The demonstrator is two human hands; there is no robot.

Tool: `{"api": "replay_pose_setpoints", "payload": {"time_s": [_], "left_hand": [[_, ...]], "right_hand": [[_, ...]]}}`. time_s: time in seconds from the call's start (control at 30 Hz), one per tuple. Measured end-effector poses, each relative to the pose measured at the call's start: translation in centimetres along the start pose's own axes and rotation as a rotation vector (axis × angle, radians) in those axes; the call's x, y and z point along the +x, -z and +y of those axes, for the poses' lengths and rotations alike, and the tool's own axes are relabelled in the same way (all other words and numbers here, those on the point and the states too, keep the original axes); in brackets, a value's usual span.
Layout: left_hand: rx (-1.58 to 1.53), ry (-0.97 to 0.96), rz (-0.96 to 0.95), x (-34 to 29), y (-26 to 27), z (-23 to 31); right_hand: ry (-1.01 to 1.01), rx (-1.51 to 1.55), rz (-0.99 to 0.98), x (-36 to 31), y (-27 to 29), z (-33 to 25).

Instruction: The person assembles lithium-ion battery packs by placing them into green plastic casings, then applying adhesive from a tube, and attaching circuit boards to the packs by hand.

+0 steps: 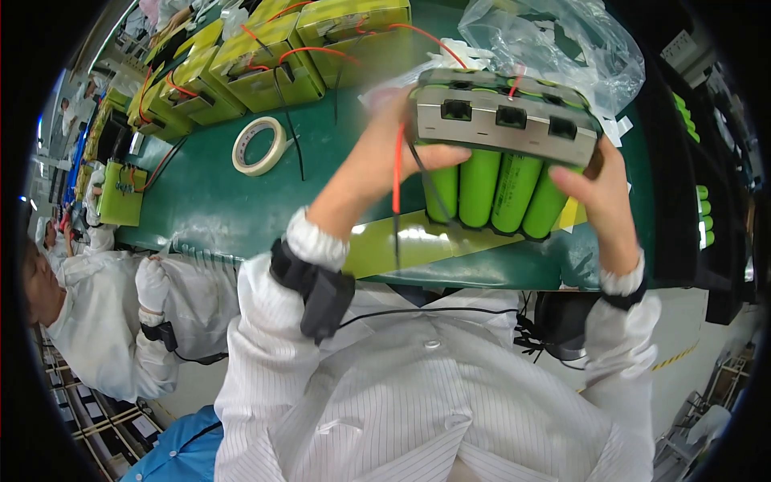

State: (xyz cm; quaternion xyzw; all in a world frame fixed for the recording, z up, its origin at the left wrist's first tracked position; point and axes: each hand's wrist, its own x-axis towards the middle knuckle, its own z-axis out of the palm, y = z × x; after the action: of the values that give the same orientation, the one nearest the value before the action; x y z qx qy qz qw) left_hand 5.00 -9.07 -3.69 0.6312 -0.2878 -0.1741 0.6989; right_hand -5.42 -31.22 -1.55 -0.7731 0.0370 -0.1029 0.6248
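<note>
Between my two hands is a battery pack (514, 189) of green cylindrical cells with a grey metal plate and dark holder along its top. My left hand (385, 157) grips its left end, thumb across the front below the plate. Around the right end my right hand (598, 189) is closed, its thumb against the rightmost cell. Red and black wires (397, 173) hang from the pack's left side, and a short red lead stands at its top. Beneath the pack, a yellow-green sheet (409, 247) lies on the green table (209, 197). The fingers behind the pack are hidden.
A roll of masking tape (261, 146) lies left of my left hand. Several yellow-wrapped battery packs (269, 64) with loose leads line the far left. Clear plastic bags (562, 40) sit at the back right. A co-worker in white (120, 313) is at the left.
</note>
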Motion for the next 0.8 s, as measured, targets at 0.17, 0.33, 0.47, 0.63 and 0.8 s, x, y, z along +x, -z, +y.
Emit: {"api": "replay_pose_setpoints", "payload": {"time_s": [0.17, 0.33, 0.47, 0.63, 0.8], "left_hand": [[0.064, -0.010, -0.395, 3.4, 1.5, -0.2], [0.059, 0.093, -0.565, 3.0, 2.2, -0.1], [0.016, 0.243, -0.431, 1.3, 2.1, -1.4], [-0.032, 0.240, 0.309, -7.5, -1.0, -4.1], [0.341, -0.098, 0.108, -13.7, -6.6, -3.3]], "right_hand": [[0.120, 0.053, 0.495, -5.1, -4.3, 2.1], [0.191, -0.043, 0.630, -7.0, -7.2, 4.8], [0.243, -0.179, 0.589, -8.1, -8.0, 5.6], [0.235, -0.212, 0.597, -9.0, -9.0, 5.9], [0.165, -0.081, 0.615, -9.9, -11.4, 5.0]]}}
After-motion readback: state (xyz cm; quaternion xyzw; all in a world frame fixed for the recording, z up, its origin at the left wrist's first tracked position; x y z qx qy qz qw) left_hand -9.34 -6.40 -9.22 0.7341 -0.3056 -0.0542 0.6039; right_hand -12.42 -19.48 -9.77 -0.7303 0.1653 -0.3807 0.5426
